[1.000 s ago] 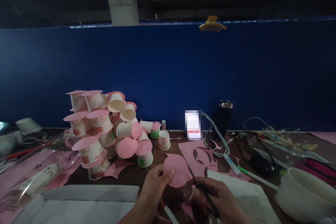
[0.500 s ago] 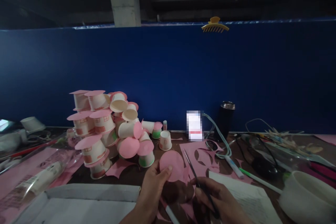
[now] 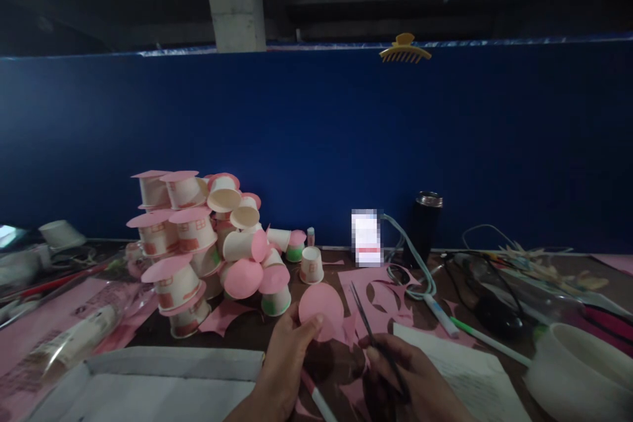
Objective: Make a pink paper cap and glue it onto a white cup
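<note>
My left hand (image 3: pixel 289 356) pinches a round pink paper disc (image 3: pixel 324 306) at its lower left edge, thumb on top. Just right of the disc, my right hand (image 3: pixel 403 369) grips a pair of scissors (image 3: pixel 363 310) with dark handles. The blades point up and away, look nearly closed, and stand a little apart from the disc. Beyond the disc an upright paper cup (image 3: pixel 312 266) with a small red window drawing stands on the table. Left of it, paper cups topped with pink discs (image 3: pixel 168 267) are piled in a stack, some lying tipped over.
Cut pink paper scraps (image 3: pixel 351 277) lie around the right hand. A white box (image 3: pixel 163 382) is at the front left, and a white bowl (image 3: pixel 581 369) at the right. Behind are a propped phone (image 3: pixel 366 237) with a cable and a black bottle (image 3: pixel 425 227). A blue partition (image 3: pixel 316 132) rises behind.
The paper disc has shifted slightly left in my left hand. The scissors have moved a little to the right, so the gap between blades and disc is wider.
</note>
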The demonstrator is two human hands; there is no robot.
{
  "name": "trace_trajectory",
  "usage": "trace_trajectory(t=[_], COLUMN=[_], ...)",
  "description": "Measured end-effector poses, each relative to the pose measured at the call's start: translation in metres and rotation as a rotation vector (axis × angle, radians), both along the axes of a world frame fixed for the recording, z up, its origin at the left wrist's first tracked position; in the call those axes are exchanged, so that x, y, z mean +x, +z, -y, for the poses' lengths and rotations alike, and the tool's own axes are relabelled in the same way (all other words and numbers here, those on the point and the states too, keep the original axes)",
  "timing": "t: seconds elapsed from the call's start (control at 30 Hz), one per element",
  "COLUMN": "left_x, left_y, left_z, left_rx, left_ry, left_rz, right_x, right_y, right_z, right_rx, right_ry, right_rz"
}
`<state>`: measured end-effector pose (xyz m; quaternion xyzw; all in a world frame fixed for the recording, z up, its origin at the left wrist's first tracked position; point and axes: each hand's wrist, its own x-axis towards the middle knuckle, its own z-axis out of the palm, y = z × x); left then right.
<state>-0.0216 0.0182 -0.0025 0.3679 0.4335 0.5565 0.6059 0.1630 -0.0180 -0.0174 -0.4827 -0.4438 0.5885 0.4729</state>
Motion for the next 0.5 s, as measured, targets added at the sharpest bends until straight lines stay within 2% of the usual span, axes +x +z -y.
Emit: trace_trajectory(t=[0.13,0.33,0.5], left_x=[0.001,0.0048,0.0045], left_y=[-0.0001,0.0083,0.0043], left_z=[0.0007,0.0058,0.0053], left_rx=[0.005,-0.046,-0.053], left_ry=[-0.066,-0.051,-0.047], left_rz=[0.099,0.216,0.278], right_x=[0.0004,-0.0017,-0.0003], right_y=[-0.0045,0.0027,0.0044], right_z=[-0.001,0.0016,0.0014], right_rx=[-0.002,-0.038,-0.054], right_ry=[-0.008,0.007,-0.016], right_rz=[-0.022,-0.11,-0.079])
